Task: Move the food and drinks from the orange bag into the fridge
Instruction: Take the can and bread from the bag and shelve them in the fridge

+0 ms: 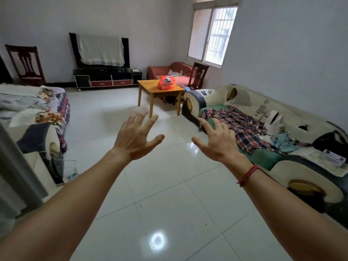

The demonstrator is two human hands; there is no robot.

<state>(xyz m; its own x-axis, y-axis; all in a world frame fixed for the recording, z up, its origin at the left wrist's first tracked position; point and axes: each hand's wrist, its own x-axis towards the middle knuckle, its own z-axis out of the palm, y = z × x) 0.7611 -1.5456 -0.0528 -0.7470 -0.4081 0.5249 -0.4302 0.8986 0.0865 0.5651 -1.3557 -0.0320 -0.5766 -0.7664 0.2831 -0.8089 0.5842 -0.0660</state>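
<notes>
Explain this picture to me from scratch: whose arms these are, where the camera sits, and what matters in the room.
There is no machine here. A person wears a camera on the head, so the one picture looks forward and down past their own arms. The left hand and right hand are both spread open and hold nothing. Across the tiled floor stands a small wooden table with the orange bag on top, holding the food and drinks. No fridge is clearly visible in this view.
</notes>
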